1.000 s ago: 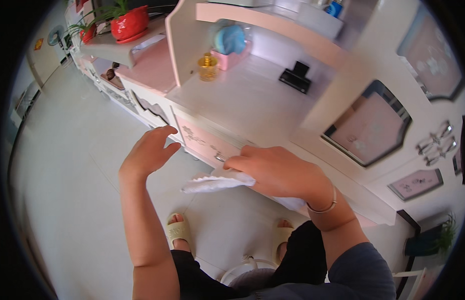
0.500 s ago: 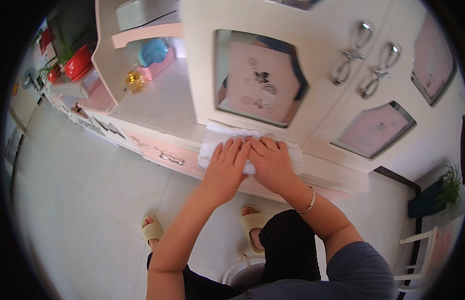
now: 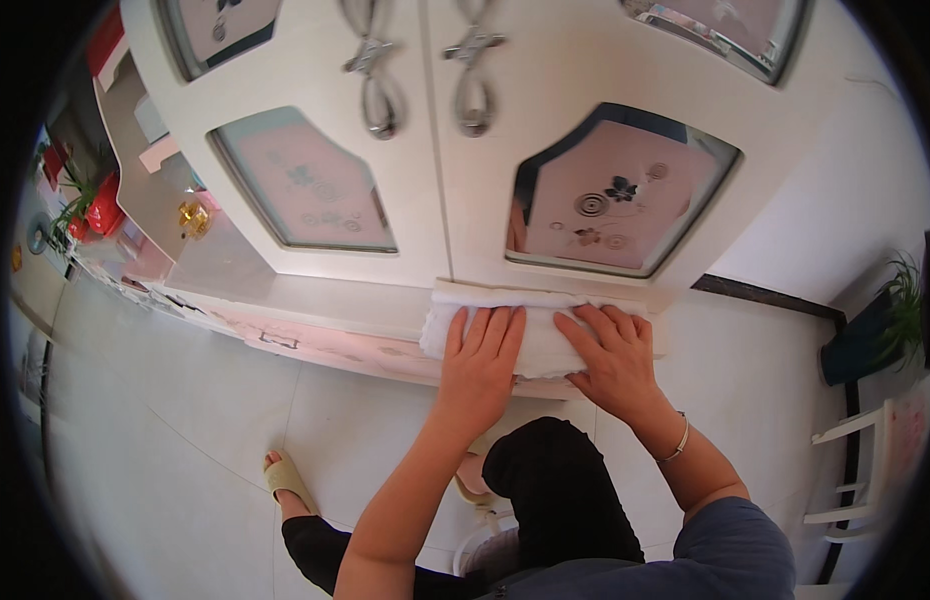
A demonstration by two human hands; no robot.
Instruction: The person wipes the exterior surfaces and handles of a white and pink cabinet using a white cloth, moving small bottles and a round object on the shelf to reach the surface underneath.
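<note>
Left hand and right hand, grip spread flat, hide much of white cloth.

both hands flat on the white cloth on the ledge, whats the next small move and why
Probably slide the white cloth sideways along the ledge: the left hand and right hand both press it flat at the ledge's right end, and bare ledge stretches to the left.

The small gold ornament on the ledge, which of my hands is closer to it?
Left. Your left hand lies flat on the white cloth, well to the right of the gold ornament; your right hand presses the same cloth farther right still.
</note>
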